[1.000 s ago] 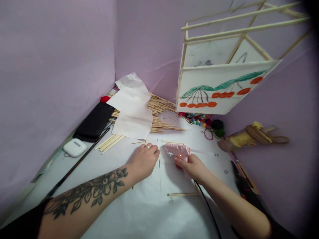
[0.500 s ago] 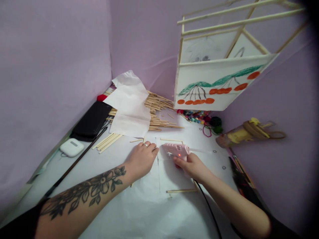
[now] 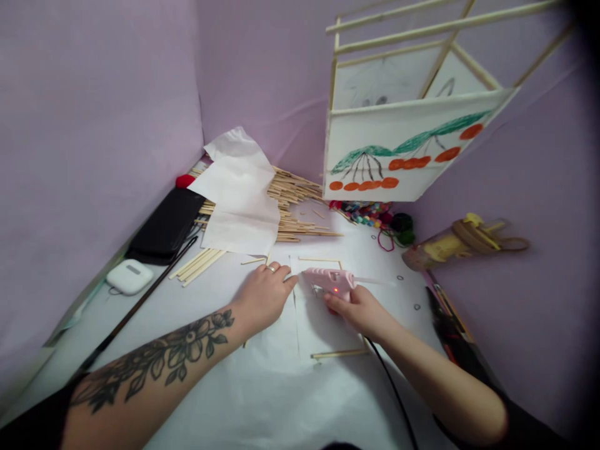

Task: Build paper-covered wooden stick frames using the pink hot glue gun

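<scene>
One pink glue gun (image 3: 338, 282) sits gripped in the right hand (image 3: 356, 309). One left hand (image 3: 266, 291) rests curled, its hold indiscernible. One tumbler (image 3: 447, 247), one white case (image 3: 129, 277).

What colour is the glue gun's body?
The glue gun is pale pink, best seen in the head view.

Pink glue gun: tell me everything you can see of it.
The glue gun is pink and plastic-looking, with a small red light lit on its side. A translucent stick extends from its back. It sits in the grip of the right hand; a black cord emerges below. Its nozzle points toward the left hand, over white paper; whether they touch is unclear.
</scene>
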`<state>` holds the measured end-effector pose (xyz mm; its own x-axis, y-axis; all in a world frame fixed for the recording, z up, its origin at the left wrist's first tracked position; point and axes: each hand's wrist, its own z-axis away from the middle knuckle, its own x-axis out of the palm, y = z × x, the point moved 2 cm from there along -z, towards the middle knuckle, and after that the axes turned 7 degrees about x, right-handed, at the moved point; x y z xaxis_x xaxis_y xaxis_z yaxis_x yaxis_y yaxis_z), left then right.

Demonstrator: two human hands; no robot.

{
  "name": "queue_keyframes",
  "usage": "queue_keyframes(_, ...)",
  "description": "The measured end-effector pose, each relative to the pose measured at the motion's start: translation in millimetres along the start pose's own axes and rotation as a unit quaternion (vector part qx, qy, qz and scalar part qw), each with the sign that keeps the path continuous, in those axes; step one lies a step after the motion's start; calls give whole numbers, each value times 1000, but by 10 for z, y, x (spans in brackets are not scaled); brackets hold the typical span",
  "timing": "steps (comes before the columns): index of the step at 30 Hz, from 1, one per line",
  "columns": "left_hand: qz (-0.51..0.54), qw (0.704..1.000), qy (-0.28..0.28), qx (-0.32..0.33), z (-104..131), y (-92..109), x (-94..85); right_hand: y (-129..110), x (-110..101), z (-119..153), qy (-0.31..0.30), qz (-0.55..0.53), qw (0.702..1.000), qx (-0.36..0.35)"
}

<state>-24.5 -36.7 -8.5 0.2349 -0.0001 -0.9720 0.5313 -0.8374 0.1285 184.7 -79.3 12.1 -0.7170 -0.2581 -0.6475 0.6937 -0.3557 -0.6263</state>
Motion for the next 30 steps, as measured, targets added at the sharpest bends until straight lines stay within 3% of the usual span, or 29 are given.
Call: queue_keyframes(30,-3,1000,1,3,-13,-20,53,19,-4,291,-19,0,999,-27)
